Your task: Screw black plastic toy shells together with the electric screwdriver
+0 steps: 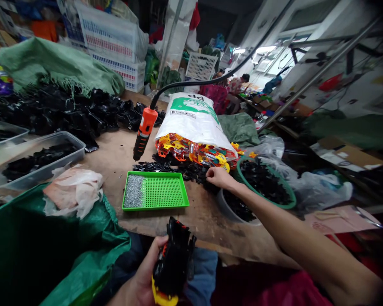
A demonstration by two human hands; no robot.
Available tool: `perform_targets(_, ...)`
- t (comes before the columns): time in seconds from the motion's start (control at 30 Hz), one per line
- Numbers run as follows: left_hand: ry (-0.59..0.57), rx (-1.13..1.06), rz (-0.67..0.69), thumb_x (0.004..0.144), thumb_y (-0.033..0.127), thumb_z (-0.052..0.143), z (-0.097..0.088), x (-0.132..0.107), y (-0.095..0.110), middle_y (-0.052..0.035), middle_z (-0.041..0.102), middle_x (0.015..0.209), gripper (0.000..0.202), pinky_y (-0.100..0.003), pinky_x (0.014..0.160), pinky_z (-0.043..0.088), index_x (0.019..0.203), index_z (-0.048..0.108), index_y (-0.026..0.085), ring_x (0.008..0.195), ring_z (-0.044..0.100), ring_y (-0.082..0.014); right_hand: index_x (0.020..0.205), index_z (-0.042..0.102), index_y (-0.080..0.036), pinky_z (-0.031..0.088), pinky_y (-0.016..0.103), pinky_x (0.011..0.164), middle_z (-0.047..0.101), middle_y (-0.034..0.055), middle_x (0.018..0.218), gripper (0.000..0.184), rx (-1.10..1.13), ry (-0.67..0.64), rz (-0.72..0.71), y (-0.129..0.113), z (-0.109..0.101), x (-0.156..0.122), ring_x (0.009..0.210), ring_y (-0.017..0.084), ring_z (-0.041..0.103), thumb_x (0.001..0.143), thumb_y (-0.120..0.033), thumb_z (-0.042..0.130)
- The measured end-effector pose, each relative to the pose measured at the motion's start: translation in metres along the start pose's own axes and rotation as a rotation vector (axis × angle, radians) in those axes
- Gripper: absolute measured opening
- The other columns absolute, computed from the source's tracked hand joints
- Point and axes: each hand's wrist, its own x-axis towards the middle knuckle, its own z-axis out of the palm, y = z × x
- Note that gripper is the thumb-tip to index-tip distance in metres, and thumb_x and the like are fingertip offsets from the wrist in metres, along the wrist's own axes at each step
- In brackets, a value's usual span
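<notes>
My left hand (144, 272), low in the view, is closed round a toy car (174, 259) with a black underside and a yellow end. At the far side of the table, my right hand (219, 177) has its fingers curled together over a heap of small black plastic parts (194, 171). Whatever lies between those fingers is hidden. Just beyond it, orange and yellow toy car bodies (194, 149) spill from a white sack (191, 119). A green perforated tray (164, 207) with small silvery screws (134, 191) at its left end sits between the hands.
An orange electric screwdriver (145, 127) hangs on a cable above the table. Black parts fill a round tub (225, 208) and a green basket (292, 199) to the right. On the left are plastic boxes (79, 148), crumpled wrapping (75, 189) and a green sack (115, 238).
</notes>
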Motion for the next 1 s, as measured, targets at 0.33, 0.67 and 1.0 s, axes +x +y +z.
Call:
perform_targets(0.33, -0.010, 0.010, -0.008, 0.083, 0.049, 0.056, 0.008, 0.000, 0.001, -0.0127, 0.074, 0.075, 0.046, -0.027, 0.057, 0.050, 0.095, 0.071, 0.007, 0.062, 0.068, -0.0204, 0.091, 0.068, -0.011, 0.044, 0.018, 0.041, 0.065, 0.0004, 0.063, 0.015, 0.562, 0.115, 0.181, 0.003, -0.004, -0.009, 0.052, 0.010, 0.058, 0.078, -0.018, 0.069)
perform_targets(0.67, 0.103, 0.012, -0.015, 0.081, 0.056, 0.059, -0.002, 0.002, -0.002, -0.0129, 0.074, 0.079, 0.054, -0.028, 0.059, 0.053, 0.092, 0.068, 0.004, 0.063, 0.068, -0.0195, 0.080, 0.067, -0.013, 0.048, 0.018, 0.045, 0.064, 0.0019, 0.060, 0.014, 0.880, 0.165, 0.229, -0.002, -0.011, -0.017, 0.050, 0.009, 0.058, 0.073, -0.019, 0.077)
perform_targets(1.0, 0.071, 0.023, -0.014, 0.086, 0.054, 0.050, 0.001, 0.002, 0.000, -0.0124, 0.074, 0.075, 0.052, -0.029, 0.057, 0.053, 0.090, 0.069, 0.005, 0.058, 0.067, -0.0200, 0.087, 0.064, -0.016, 0.048, 0.020, 0.048, 0.063, 0.0015, 0.072, 0.041, 1.054, 0.002, 0.195, -0.030, -0.010, -0.071, 0.060, 0.012, 0.063, 0.062, -0.040, 0.085)
